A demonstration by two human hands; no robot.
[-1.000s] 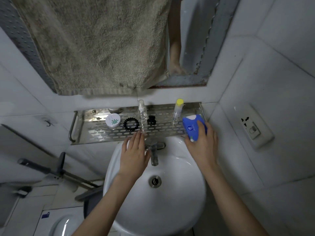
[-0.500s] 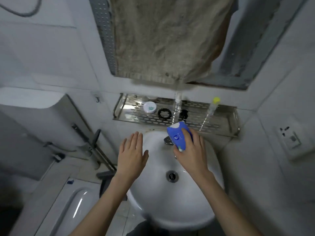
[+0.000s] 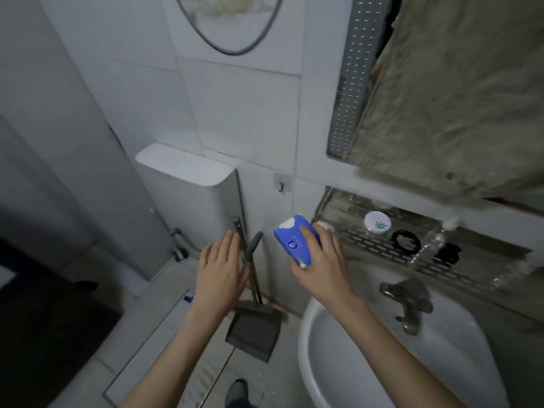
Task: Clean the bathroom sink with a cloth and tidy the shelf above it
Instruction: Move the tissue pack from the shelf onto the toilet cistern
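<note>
holds a blue tissue pack [image 3: 294,241] in the right hand [image 3: 322,269], fingers curled over its top face, white tissue exposed at both ends. carries it in the air just left of the steel shelf [image 3: 350,214], off the metal and above the floor rather than above the sink [image 3: 347,357]. shows the left hand [image 3: 219,266] flat and spread, fingers straight, holding nothing, hovering in front of the dustpan [image 3: 253,334] handle.

on the shelf, left to right: a white round jar [image 3: 377,222], a black spiral hair tie [image 3: 405,240], a clear bottle [image 3: 432,240] too blurred to tell its posture, and a black hair claw [image 3: 448,254]. below the shelf, a metal tap [image 3: 410,301] over the basin. above it, a beige towel [image 3: 456,98] draped over the mirror, hem close to the shelf's back edge. to the left, a white cistern [image 3: 188,178]. no cleaning cloth in either hand.

probable step: clearing the shelf before wiping.

hazards from here:
- slipping of the soft pack from a one-handed grip; would land on the floor by the dustpan and soil the exposed tissue.
- wetting of the tissue if set near the basin or tap.
- knocking of the light clear bottle into the sink when reaching back across the shelf.
</note>
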